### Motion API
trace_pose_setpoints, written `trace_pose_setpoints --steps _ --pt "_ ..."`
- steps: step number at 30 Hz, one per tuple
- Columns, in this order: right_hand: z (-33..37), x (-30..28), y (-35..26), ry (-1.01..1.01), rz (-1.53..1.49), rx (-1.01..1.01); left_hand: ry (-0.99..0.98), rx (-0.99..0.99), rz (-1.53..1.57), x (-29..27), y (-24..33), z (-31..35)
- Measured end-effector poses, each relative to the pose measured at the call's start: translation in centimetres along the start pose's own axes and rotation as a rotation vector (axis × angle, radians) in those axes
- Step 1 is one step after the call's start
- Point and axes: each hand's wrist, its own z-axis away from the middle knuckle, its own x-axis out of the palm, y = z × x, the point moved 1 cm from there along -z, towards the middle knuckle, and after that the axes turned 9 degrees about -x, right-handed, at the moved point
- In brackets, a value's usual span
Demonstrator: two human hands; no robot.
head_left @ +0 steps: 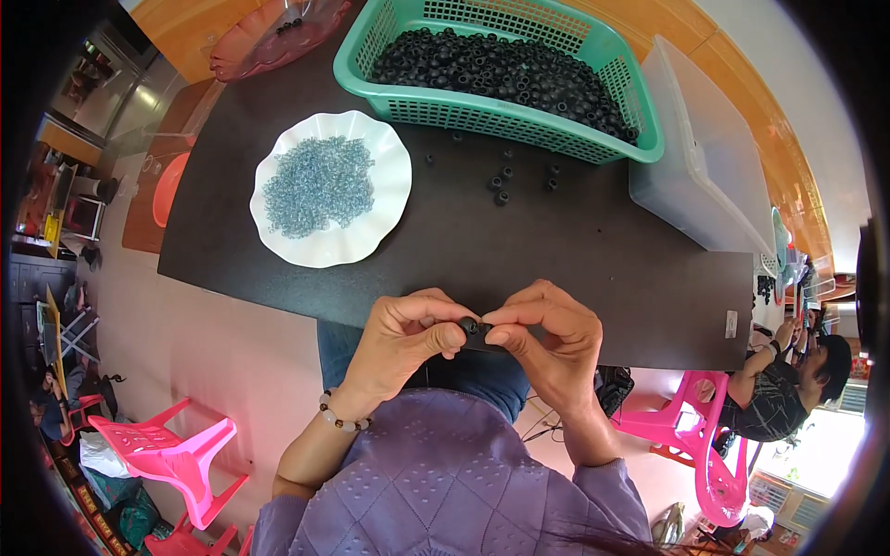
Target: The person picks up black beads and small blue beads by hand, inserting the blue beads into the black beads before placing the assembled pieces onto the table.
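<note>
At the near edge of the dark table, my left hand (404, 335) pinches a small black round part (469, 325) with a hole in it between thumb and fingers. My right hand (554, 338) is closed in a pinch right beside it, fingertips almost touching the part. Something small and dark shows at those fingertips, too small to name. Ahead to the left lies a white scalloped plate (393, 199) with a heap of small clear bluish pieces (320, 185). Several loose black parts (502, 197) are scattered on the table beyond my hands.
A green perforated basket (501, 119) full of black parts stands at the back, with a clear plastic box (700, 153) to its right. A reddish bowl (246, 56) sits back left. Pink chairs (181, 449) stand on the floor; another person (783, 389) sits at far right.
</note>
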Motion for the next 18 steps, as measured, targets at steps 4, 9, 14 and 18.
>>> trace_pose_setpoints --steps 4,9,14,18 --pt "0.18 -0.06 0.17 0.004 0.006 -0.018 -0.01 -0.002 -0.008 0.15 0.1 -0.01" --pt "0.21 -0.09 0.04 -0.014 0.038 -0.023 0.01 -0.01 -0.027 0.01 0.1 0.04" --pt "0.14 -0.14 -0.11 -0.034 0.157 -0.12 0.012 -0.01 -0.033 -0.09 -0.12 0.07" --pt "-0.01 -0.2 -0.13 -0.059 0.203 -0.167 0.008 -0.018 -0.029 -0.08 0.09 0.1"
